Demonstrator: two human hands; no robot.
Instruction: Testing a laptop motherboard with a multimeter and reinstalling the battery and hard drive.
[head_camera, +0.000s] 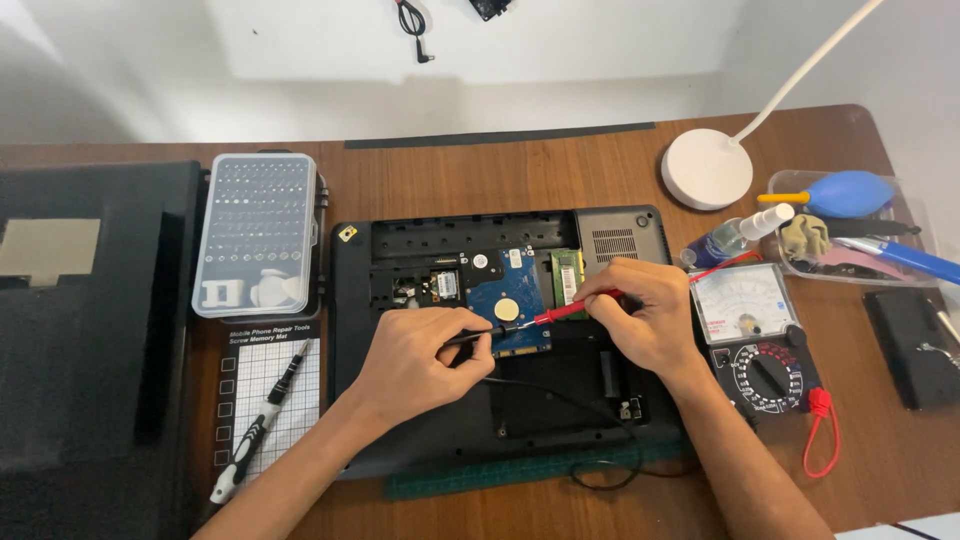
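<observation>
Both hands, left and right, pinched shut (forearms converging)

Just one view here, a head cam looking steeply down and forward over a wooden desk, so the person's own forearms come in from the bottom edge. It sits fairly close: the left hand and right hand land almost dead centre, over an opened laptop. The frame is wide enough to catch the bit case out past the left hand, the meter just beyond the right hand, and the white wall far ahead of both. No second view to compare.
</observation>
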